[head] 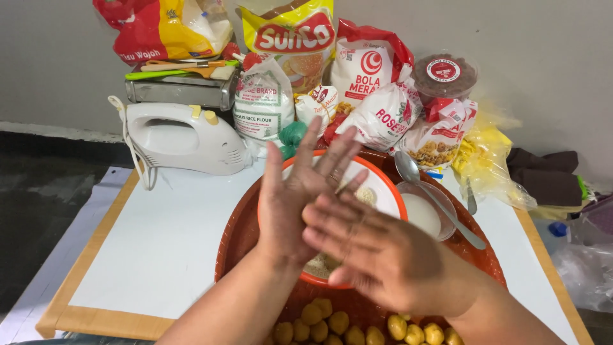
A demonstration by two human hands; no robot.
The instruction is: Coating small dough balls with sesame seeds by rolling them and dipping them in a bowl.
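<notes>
My left hand point(290, 198) and my right hand point(377, 252) are pressed palm to palm above an orange-rimmed bowl point(389, 185) that holds pale crumbs. The fingers of both hands are stretched out flat. Whatever lies between the palms is hidden. The bowl sits in a round orange woven tray point(239, 236). Several small yellow dough balls point(332, 326) lie in the tray's near part, just below my wrists. A small glass bowl of white liquid point(421, 214) with a metal spoon point(434, 201) resting on it stands to the right of my hands.
A white hand mixer point(185, 137) lies at the back left on the white board point(159, 243). Behind it stand a metal box point(182, 89) and several flour and food bags point(377, 96). A yellow plastic bag point(488, 160) and dark cloth point(546, 172) lie at the right.
</notes>
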